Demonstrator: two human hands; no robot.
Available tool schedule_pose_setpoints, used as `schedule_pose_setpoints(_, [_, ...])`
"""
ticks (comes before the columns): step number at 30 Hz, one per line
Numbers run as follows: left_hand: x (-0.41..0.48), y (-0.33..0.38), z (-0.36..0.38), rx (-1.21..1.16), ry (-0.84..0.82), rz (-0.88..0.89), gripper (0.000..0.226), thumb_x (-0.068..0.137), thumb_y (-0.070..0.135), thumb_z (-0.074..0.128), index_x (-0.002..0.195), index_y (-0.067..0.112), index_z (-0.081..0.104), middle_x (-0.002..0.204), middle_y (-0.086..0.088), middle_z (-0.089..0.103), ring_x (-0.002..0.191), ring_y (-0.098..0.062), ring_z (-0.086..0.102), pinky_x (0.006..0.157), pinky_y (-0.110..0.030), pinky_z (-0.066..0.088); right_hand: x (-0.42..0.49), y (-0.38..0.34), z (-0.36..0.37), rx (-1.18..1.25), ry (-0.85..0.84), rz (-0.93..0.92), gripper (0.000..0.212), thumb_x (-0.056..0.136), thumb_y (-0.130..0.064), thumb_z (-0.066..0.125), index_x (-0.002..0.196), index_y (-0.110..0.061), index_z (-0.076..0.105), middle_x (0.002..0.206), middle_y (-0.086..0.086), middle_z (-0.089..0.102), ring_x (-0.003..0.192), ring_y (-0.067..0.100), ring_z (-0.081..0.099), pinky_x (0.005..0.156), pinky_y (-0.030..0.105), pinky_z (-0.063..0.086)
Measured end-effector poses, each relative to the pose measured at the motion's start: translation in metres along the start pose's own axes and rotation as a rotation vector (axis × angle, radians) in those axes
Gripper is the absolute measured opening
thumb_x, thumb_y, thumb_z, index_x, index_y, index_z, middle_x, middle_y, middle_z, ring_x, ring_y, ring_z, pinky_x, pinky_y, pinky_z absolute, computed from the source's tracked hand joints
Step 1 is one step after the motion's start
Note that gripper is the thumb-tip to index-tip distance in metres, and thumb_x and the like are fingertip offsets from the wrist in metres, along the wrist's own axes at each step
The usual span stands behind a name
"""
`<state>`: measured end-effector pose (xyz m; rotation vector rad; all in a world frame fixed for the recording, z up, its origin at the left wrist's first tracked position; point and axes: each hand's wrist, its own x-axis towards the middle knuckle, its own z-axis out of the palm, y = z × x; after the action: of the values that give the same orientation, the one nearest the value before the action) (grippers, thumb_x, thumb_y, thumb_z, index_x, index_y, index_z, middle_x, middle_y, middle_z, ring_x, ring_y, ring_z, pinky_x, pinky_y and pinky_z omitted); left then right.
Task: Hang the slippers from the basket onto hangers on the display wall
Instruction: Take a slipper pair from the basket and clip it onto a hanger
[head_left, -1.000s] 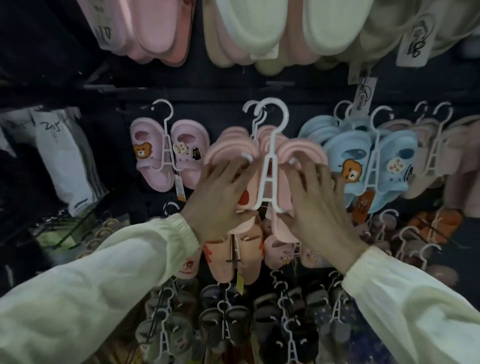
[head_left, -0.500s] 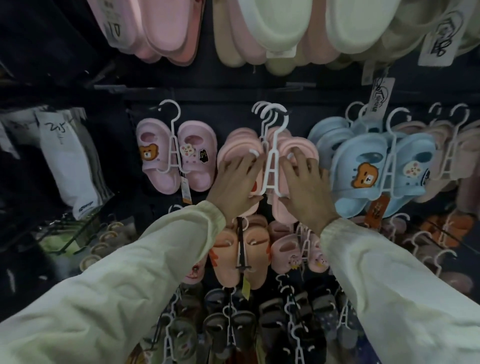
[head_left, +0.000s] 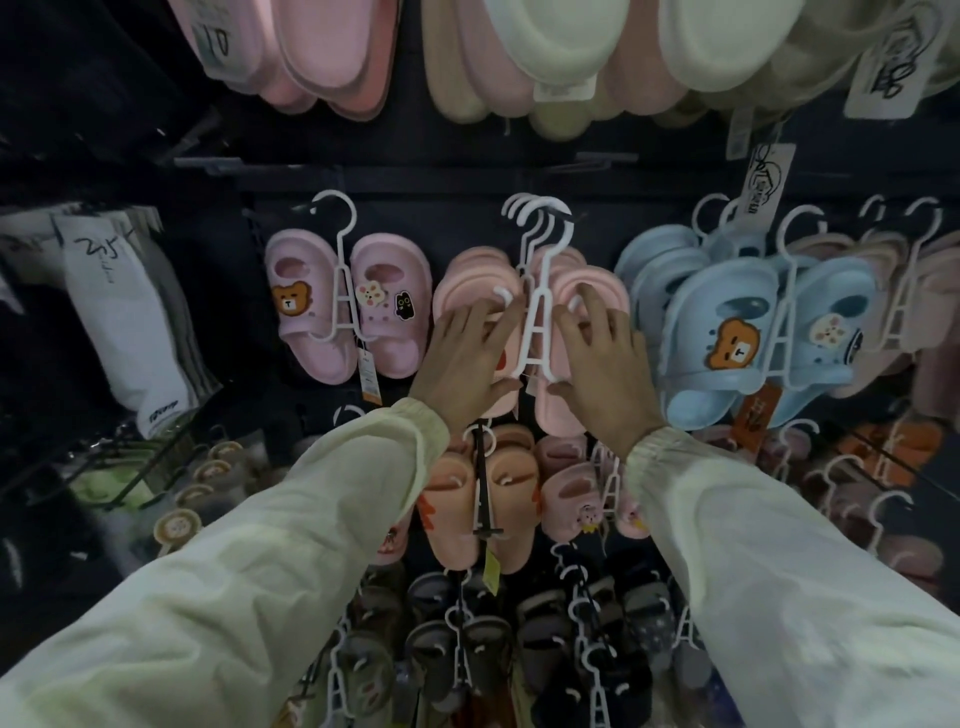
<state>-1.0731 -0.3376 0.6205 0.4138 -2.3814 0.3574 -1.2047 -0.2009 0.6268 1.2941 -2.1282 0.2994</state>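
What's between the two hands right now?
Head view: the white hanger; left hand and right hand each rest on one peach slipper.

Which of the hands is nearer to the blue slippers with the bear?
The right hand: it lies just left of the blue slippers. The left hand is farther left, beyond the white hanger.

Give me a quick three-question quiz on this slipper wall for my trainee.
1. True or false: the left hand and right hand rest on the peach slippers, either side of their white hanger.
2. Which pair hangs just right of them? A pink slippers, B blue slippers, C grey slippers.
3. What colour is the lower hanger, holding the orange pair?
Key: 1 true; 2 B; 3 black.
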Motion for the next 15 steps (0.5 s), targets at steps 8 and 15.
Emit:
schedule_pose_setpoints(8, [-0.011, 0.022, -0.006, -0.110, -0.005, -0.067, 0.110, 0.073, 0.064, 0.065, 0.158, 0.011, 0.020, 0.140, -0.020, 0.040, 0.125, -0.036, 0.034, 0.113, -0.053, 0.026, -0.013, -0.001, -0.009, 0.067, -0.044, -0.006, 0.101, 0.078, -0.041, 0.078, 0.157, -0.015, 0.020, 0.166, 0.015, 0.007, 0.146, 0.042, 0.022, 0.108, 0.059, 0.034])
schedule_pose_setpoints(15, [-0.023, 0.044, -0.012, -0.142, -0.023, -0.069, 0.107, 0.073, 0.069, 0.049, 0.157, 0.011, 0.022, 0.146, -0.024, 0.036, 0.133, -0.041, 0.034, 0.115, -0.056, 0.023, -0.040, -0.004, -0.006, 0.097, -0.047, 0.017, 0.092, 0.086, -0.031, 0.068, 0.158, -0.012, 0.014, 0.166, 0.017, 0.000, 0.151, 0.040, 0.009, 0.118, 0.059, 0.022])
